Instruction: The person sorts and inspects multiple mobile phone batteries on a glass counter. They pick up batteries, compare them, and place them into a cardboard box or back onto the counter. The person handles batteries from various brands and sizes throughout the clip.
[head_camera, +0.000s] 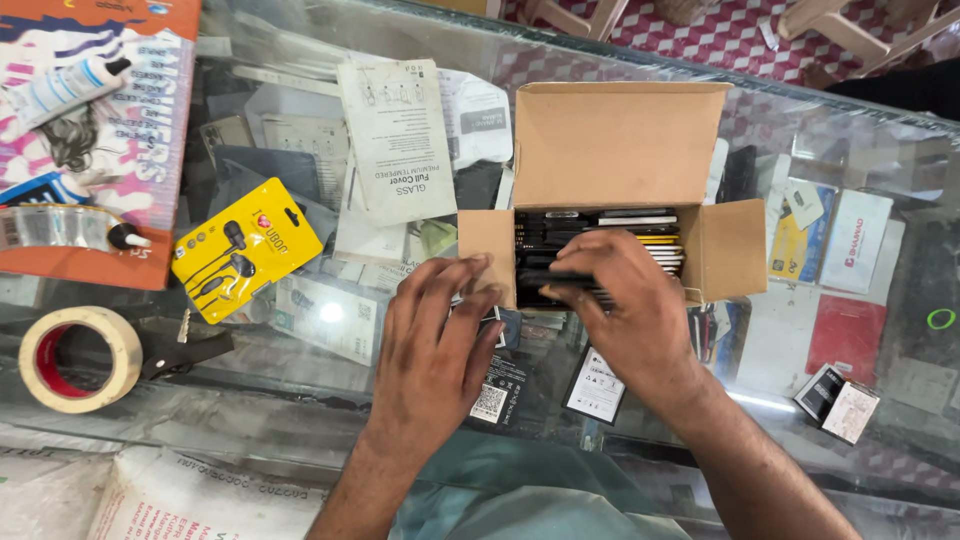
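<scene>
An open brown cardboard box (615, 140) stands on a glass counter, packed with upright flat black phone batteries (600, 230). My right hand (625, 310) reaches into the front of the box, its fingers pinching one black battery (550, 280) at the front of the row. My left hand (435, 345) rests flat on the glass just left of the box, fingers touching the box's left flap (487, 245) and covering a small dark item. Two black batteries (595, 385) lie flat on the glass below my hands.
A yellow earphone pack (245, 250), a white paper sleeve (395, 135), a roll of tape (75, 355) and black scissors (185, 350) lie to the left. An orange carton with glue tubes (95, 130) sits far left. A small battery stack (838, 402) is at the right.
</scene>
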